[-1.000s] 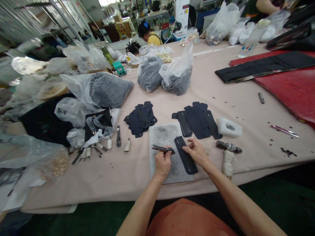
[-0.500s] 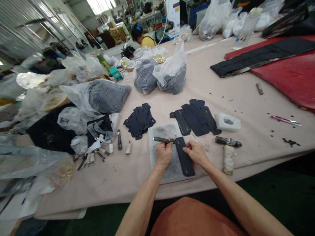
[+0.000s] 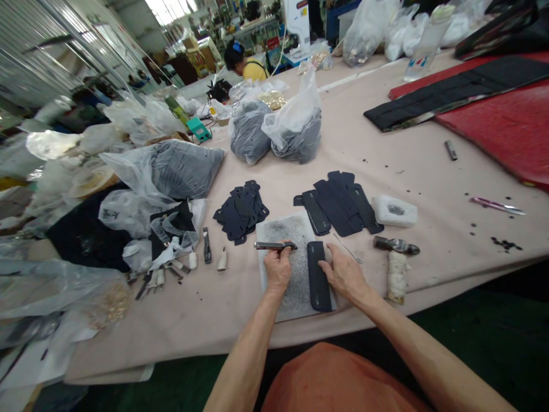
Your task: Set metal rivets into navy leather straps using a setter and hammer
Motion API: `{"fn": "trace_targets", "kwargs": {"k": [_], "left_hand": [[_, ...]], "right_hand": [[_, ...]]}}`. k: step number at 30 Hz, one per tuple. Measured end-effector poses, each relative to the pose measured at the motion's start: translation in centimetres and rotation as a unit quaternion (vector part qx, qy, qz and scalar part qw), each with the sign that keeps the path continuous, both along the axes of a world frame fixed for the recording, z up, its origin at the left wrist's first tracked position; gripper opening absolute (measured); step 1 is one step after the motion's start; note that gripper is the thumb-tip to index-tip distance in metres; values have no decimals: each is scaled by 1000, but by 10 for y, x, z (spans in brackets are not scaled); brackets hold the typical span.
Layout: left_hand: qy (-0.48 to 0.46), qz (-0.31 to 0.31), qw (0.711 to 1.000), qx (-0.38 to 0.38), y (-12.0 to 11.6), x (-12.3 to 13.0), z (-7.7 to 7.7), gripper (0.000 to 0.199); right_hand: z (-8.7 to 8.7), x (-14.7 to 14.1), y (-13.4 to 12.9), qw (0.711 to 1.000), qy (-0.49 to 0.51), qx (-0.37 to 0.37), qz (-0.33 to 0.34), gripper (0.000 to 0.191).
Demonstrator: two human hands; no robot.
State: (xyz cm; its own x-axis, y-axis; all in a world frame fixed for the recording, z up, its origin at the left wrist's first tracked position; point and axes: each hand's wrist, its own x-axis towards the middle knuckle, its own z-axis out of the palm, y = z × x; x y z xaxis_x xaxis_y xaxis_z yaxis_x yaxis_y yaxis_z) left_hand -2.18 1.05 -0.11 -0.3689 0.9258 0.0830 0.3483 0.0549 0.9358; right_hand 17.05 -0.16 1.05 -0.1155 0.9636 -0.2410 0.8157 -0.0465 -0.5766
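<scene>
Bench: a long bench (image 3: pixel 128 337) with a pale pink cover runs across the view, and its near edge passes just below the work area.

Red board: a red board (image 3: pixel 501 126) lies at the far right, with a long black panel (image 3: pixel 454 94) on it.

Bags: three clear plastic bags (image 3: pixel 247 131) (image 3: pixel 295 137) (image 3: pixel 163 171) hold dark pieces; they lie beyond the hands (the nearest bag is on the left side).

Slab: a speckled grey slab (image 3: pixel 283 232) lies flat on the bench, straight in front of the person.

Piles: two piles of black leather pieces (image 3: pixel 337 203) (image 3: pixel 240 212) lie just past the slab, one on each side.

Strip: one black leather strip (image 3: pixel 319 280) lies flat on the right part of the slab.

Left grip: the left hand (image 3: pixel 278 269) is closed and pinches a slim steel tool (image 3: pixel 274 245), which lies crosswise above the slab, not touching the strip.

Right grip: the right hand (image 3: pixel 345 277) is spread open on the bench, and its fingers (image 3: pixel 330 254) are just beside the strip's right edge.

Near right: a small hammer (image 3: pixel 397 246) and a white roll (image 3: pixel 397 277) lie near the right hand.
</scene>
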Motion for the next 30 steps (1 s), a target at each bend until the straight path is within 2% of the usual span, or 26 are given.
{"fn": "trace_targets", "kwargs": {"k": [1,3,6,8,10,15,17,20,23,26,30], "left_hand": [[0,15,1000,0,-1,-3,0,23],[-4,38,999,1,-3,-9,2,23],[-17,52,999,3,-6,-12,6,23],[-17,53,998,5,-8,-13,7,23],[-11,53,999,7,-11,-13,7,22],[-8,58,998,16,-15,-14,8,22],[-15,60,998,18,-16,-15,11,22],[-28,49,998,21,-15,-14,16,21],[-37,28,999,24,-15,-11,21,20],[-30,3,999,16,-13,-4,20,18],[-31,-47,998,-1,-8,6,12,17]], "right_hand": [[7,1,-2,999,-18,33,35,53],[21,4,1,984,-28,93,151,63],[35,5,15,929,-28,125,348,70],[38,5,27,901,-33,116,416,59],[37,3,36,895,-39,107,431,50],[37,2,44,911,-91,109,387,23],[34,4,43,930,-115,70,343,16],[24,8,35,966,-105,-12,237,17],[8,8,22,992,-55,-37,110,22],[-6,1,9,999,4,-34,-4,28],[-16,-6,-1,998,39,-13,-56,27]]}}
